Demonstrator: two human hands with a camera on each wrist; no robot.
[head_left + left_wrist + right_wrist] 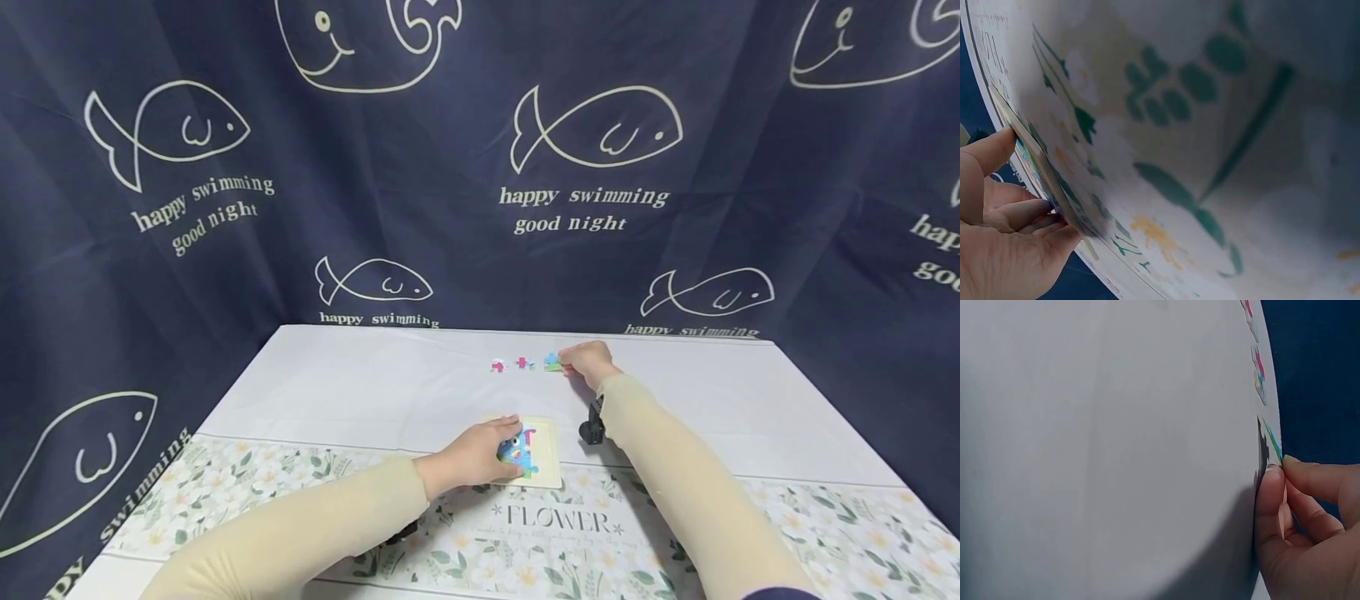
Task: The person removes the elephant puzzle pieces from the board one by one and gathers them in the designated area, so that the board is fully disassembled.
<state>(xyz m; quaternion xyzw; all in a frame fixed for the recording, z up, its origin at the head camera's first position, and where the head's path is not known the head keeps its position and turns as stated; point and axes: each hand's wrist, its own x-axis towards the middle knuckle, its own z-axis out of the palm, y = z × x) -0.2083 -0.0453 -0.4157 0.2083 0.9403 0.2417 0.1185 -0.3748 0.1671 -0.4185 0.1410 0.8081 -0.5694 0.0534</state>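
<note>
My right hand point(591, 362) pinches a blue and green jigsaw piece point(552, 363) between thumb and fingertips at the back of the table. Seen edge-on in the right wrist view, the piece point(1272, 439) is tilted, with one edge raised over its shadow. Two pink and white pieces, one nearer point(523, 363) and one farther left point(498, 365), lie beside it. My left hand point(476, 452) rests on a cream puzzle board point(549, 454), fingers spread over its left part. Joined blue pieces point(521, 450) show in the board, partly hidden by that hand.
A white table point(360, 375) carries a floral mat band point(555, 521) printed FLOWER along its front. Behind the table hangs a dark blue curtain point(450, 183) with fish drawings. A black wrist camera point(592, 425) sits below the right wrist.
</note>
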